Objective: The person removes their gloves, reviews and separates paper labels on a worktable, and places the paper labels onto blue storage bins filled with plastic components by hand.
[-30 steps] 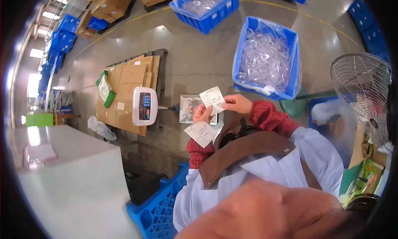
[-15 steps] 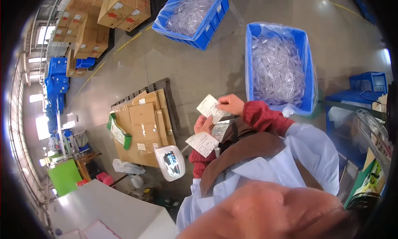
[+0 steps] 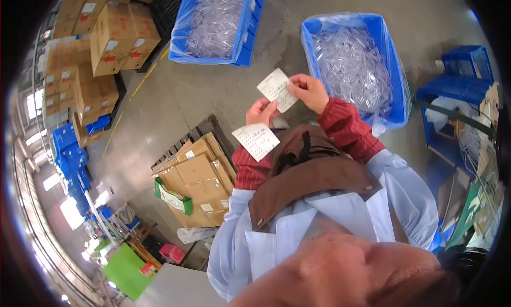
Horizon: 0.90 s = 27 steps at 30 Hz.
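Observation:
A small white slip of paper (image 3: 277, 83), printed with writing, is pinched by both hands in front of the apron. My left hand (image 3: 261, 113) is closed on its lower edge, and my right hand (image 3: 312, 93) grips its right side between thumb and fingers. Below the left hand, a second printed slip (image 3: 256, 141) covers part of the wrist and red striped sleeve; what holds it there is hidden. Just beyond the right hand stands a blue crate (image 3: 391, 46), lined with clear plastic and full of clear plastic pieces (image 3: 354, 67).
Another lined blue crate (image 3: 249, 33) with similar pieces is at the top. Flattened cardboard (image 3: 194, 176) lies on a dark pallet at left. Stacked cartons (image 3: 114, 38) stand at upper left, blue racks (image 3: 452, 88) at right, and a pale tabletop (image 3: 170, 285) at lower left.
The view has turned and shifted, and both hands appear higher in it. The upper slip shows more of its face now. The white device with a screen, seen beside the left arm, is out of sight.

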{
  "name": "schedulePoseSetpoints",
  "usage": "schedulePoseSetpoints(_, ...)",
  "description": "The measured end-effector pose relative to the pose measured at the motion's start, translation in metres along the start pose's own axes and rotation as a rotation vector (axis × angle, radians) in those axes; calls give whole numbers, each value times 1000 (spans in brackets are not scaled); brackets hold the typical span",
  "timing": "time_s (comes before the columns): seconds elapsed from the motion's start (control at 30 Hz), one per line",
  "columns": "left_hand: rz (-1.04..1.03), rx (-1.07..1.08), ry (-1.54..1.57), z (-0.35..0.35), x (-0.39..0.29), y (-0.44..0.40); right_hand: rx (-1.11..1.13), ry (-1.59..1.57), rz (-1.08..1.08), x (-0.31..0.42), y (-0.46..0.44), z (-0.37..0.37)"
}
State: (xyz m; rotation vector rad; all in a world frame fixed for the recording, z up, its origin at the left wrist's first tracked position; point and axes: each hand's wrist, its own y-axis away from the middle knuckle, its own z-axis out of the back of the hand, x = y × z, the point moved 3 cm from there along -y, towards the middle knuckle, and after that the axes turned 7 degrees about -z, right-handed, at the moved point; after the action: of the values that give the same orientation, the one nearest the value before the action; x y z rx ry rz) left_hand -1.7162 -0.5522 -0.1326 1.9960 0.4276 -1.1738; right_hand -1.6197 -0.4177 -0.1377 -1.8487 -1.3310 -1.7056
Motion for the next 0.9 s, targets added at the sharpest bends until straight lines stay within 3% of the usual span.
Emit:
schedulePoseSetpoints(0.3,113,348,44,43,-63,-155,-334,-100,50,26,-113,-45)
schedulePoseSetpoints(0.4,156,416,6,57,-87,-189,-347,-125,64,27,-142,-61)
schedulePoseSetpoints(0.67,265,445,-36,63,-88,-242,-480,-180,41,33,-183,-65)
schedulePoseSetpoints(0.9,333,488,-90,23,-89,-255,-545,-227,24,25,-189,-31)
